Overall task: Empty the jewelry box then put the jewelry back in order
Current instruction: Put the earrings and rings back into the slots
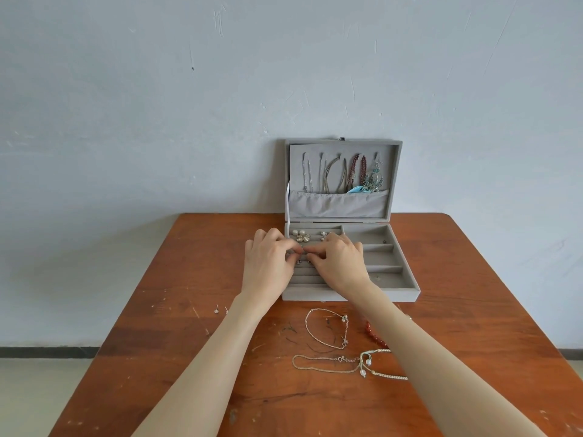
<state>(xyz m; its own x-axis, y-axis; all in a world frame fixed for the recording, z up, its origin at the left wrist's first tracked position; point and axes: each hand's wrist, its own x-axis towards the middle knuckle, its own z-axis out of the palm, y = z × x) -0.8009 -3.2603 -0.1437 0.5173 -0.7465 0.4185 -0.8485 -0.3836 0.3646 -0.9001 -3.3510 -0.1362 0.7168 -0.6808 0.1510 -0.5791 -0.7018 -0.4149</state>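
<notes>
While both hands are meeting over the ring rolls on the box's left side, the left hand and right hand are curling their fingertips together around something tiny, probably an earring being seated in a slot; what exactly is pinched is too small to tell. Studs are sitting in the back rows, and necklaces are hanging in the upright lid. Compartments on the right are lying nearly bare. Chains and a red bracelet are waiting on the table, near its front, leaving open wood either side for reaching.
</notes>
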